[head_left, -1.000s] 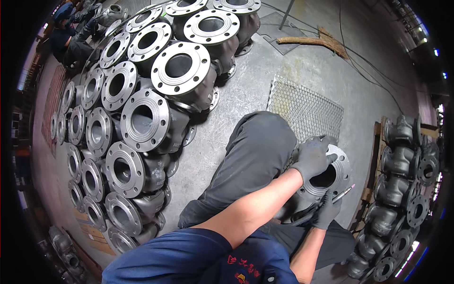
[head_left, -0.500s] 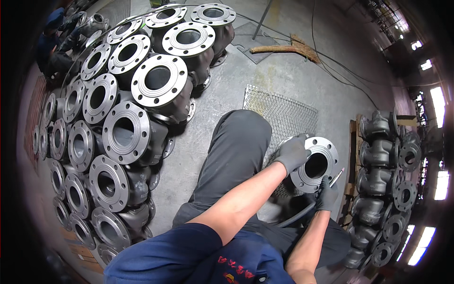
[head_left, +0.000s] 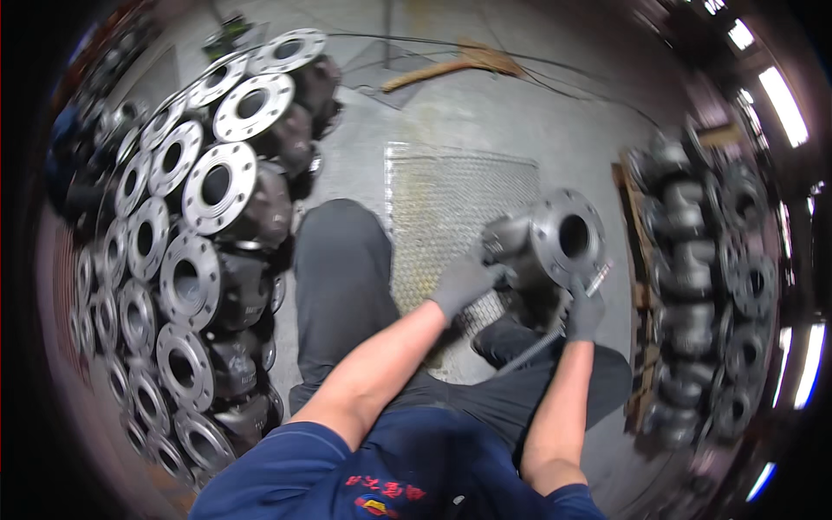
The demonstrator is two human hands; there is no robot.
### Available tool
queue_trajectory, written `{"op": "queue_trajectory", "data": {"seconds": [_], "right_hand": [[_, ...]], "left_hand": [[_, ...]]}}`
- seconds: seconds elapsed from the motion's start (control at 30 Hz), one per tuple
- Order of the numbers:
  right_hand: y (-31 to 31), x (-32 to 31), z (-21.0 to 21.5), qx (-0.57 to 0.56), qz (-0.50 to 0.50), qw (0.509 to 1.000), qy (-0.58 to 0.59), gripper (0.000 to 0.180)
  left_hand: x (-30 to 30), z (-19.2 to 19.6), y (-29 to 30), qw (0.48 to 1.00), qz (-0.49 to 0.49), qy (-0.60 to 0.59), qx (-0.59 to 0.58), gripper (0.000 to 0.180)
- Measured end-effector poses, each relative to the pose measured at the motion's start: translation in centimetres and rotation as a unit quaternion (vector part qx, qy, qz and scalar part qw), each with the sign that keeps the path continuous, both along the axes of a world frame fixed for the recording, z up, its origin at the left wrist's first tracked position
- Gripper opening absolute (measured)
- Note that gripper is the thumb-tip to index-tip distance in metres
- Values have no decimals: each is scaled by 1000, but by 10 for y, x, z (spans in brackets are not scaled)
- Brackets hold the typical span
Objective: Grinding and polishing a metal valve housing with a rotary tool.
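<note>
Blurred workshop floor [head_left: 485,113], tool [head_left: 555,334] half-hidden.

Flanged valve body [head_left: 555,247] now turned with its round flange face toward 1 o'clock instead of lying flatter, left hand [head_left: 464,284] shifted onto the body's 9 o'clock side, right hand [head_left: 584,314] with slim tool [head_left: 596,281] risen to 5 o'clock of the flange.

Both bare forearms reach forward from the lower edge, sleeves of a blue shirt ending above the elbows. The left hand [head_left: 464,284] in a grey knitted glove has its fingers curled closed in a grip. The right hand [head_left: 584,314], gloved alike, is clenched with its wrist straight, slightly lower.
</note>
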State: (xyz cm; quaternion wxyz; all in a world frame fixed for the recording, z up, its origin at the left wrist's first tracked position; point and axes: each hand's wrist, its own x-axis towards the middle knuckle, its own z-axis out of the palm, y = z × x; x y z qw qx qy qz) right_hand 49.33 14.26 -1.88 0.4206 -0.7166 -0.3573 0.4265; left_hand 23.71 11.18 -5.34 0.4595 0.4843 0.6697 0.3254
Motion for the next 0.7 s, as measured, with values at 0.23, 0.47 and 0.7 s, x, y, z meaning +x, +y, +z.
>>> {"op": "queue_trajectory", "data": {"seconds": [0.23,0.47,0.7], "right_hand": [[-16,-4,10,71,-72,995,-15,37],[-52,-71,36,126,13,957,260,37],[-57,-118,54,110,328,904,251,36]], "left_hand": [[-11,4,-18,996,-91,-13,-19,55],[-9,41,-57,975,-182,-125,-20,67],[-20,45,-100,899,-146,-393,-125,51]]}}
